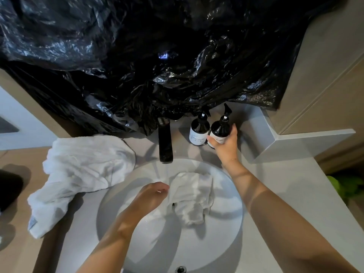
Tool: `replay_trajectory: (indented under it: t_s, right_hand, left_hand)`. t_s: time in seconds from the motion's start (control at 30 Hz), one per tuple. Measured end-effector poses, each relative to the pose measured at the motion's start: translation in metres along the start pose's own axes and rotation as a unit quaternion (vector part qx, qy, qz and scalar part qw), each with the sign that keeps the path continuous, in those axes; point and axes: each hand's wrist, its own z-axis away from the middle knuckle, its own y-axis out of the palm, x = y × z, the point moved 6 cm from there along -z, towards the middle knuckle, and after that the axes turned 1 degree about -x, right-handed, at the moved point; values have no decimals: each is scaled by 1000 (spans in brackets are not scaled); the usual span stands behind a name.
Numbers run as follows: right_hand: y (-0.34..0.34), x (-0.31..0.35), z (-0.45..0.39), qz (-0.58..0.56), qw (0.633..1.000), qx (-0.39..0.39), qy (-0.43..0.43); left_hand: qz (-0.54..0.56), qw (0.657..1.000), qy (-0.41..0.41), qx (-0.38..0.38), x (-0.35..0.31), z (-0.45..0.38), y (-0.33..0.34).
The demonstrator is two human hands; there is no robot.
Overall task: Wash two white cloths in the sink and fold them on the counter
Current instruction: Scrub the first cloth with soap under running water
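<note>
A wet white cloth (pixel 192 198) lies crumpled in the round white sink (pixel 226 223), right of the water stream falling from the dark faucet (pixel 165 142). My left hand (pixel 152 194) hovers in the basin beside the cloth's left edge, fingers relaxed and holding nothing. My right hand (pixel 225 143) reaches to the back of the counter and grips the right dark pump bottle (pixel 220 129) around its lower body. A second, larger white cloth (pixel 82 168) lies bunched on the counter left of the sink, one end trailing toward the front.
Another dark pump bottle (pixel 199 130) stands just left of the gripped one. Black plastic sheeting (pixel 157 56) hangs over the wall behind the faucet. A raised ledge (pixel 295 142) borders the counter on the right. Something dark (pixel 9 190) sits at the far left.
</note>
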Motion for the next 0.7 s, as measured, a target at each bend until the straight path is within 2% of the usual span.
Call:
replay_trajectory:
  t_s: [0.1, 0.17, 0.3, 0.4, 0.5, 0.6, 0.7]
  right_hand:
    - [-6, -18, 36, -31, 999, -31, 31]
    - [-11, -30, 74, -34, 999, -35, 17]
    - [4, -54, 137, 121, 989, 74, -42]
    - [26, -79, 158, 250, 945, 210, -3]
    - [39, -98, 162, 326, 901, 286, 18]
    - [47, -113, 158, 429, 848, 310, -4]
    - [59, -120, 146, 495, 811, 311, -30]
  left_hand:
    - [9, 1000, 0, 5, 10, 10, 2]
    - [19, 1000, -4, 4, 20, 12, 4]
    - [-25, 999, -1, -26, 42, 12, 10]
    - [-102, 994, 6, -27, 58, 2, 20]
    - [-148, 989, -2, 14, 74, -9, 36]
    - [-178, 982, -12, 61, 87, -16, 53]
    - [-256, 965, -2, 58, 94, -25, 56]
